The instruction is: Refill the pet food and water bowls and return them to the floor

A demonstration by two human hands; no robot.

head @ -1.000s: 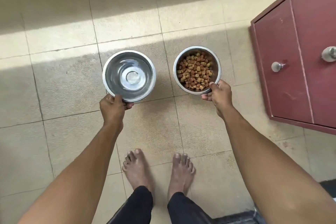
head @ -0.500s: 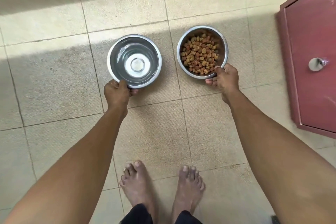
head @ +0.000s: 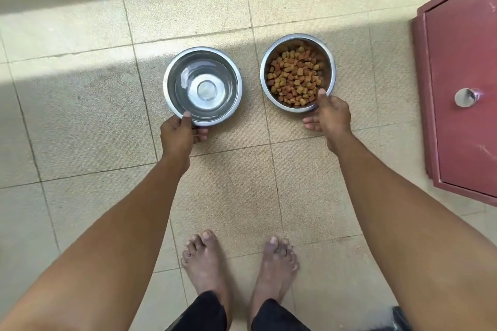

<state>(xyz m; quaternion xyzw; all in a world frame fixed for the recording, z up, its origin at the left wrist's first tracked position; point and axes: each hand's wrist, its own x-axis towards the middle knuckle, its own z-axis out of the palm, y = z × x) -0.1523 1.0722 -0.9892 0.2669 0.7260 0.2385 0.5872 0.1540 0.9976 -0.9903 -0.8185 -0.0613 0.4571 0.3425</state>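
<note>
Two round steel bowls are side by side low over the tiled floor. The left one, the water bowl (head: 203,86), holds clear water; my left hand (head: 178,134) grips its near rim, thumb on top and fingers underneath. The right one, the food bowl (head: 298,72), is filled with brown and orange kibble (head: 294,75); my right hand (head: 329,117) pinches its near right rim with the thumb inside the edge. Whether the bowls touch the floor I cannot tell.
A dark red cabinet (head: 462,83) with a round metal knob (head: 466,97) stands at the right, close to the food bowl. My bare feet (head: 239,263) stand on the beige floor tiles (head: 80,121) behind the bowls. A sunlit band crosses the floor beyond them.
Both hands have carried the bowls forward and lower toward the floor. The view has tilted down, so the cabinet sits further right in the frame.
</note>
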